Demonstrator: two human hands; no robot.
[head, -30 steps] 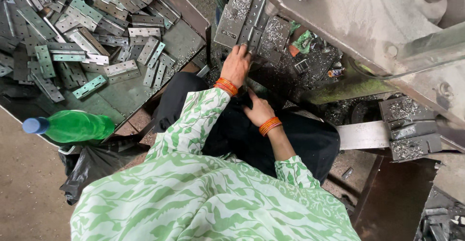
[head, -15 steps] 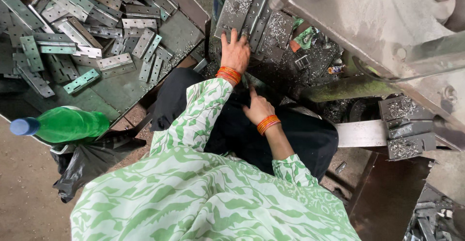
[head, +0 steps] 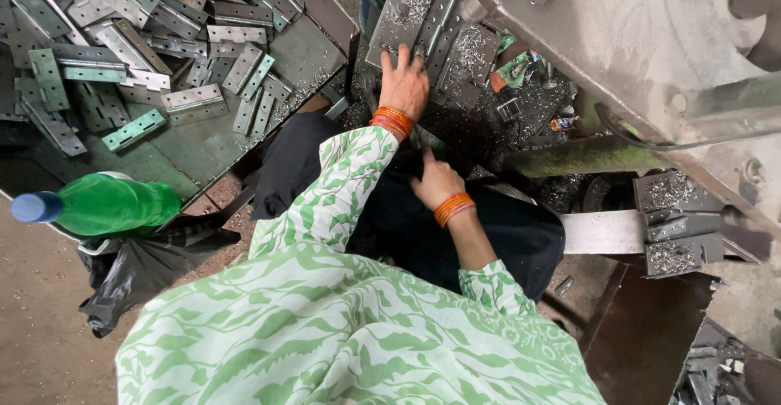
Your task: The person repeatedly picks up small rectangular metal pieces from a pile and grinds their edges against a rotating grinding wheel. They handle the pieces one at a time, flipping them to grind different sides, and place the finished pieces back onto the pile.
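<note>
My left hand [head: 404,82], with orange bangles at the wrist, lies flat and fingers spread on a stack of grey perforated metal plates [head: 423,15] dusted with shavings. My right hand [head: 435,180], also with orange bangles, rests on my dark lap [head: 504,234] with the forefinger out and the other fingers curled. Whether it holds something small is hidden. My green and white patterned sleeves [head: 342,185] fill the lower part of the view.
A metal tray [head: 195,141] at upper left holds several loose perforated metal strips [head: 122,47]. A green plastic bottle [head: 102,204] with a blue cap lies at the left above a black bag [head: 122,283]. A large grey machine [head: 634,39] and more shaving-covered plates [head: 675,222] stand at the right.
My left hand has reached farther forward onto the stack of plates. My right hand stayed on my lap with a slight shift.
</note>
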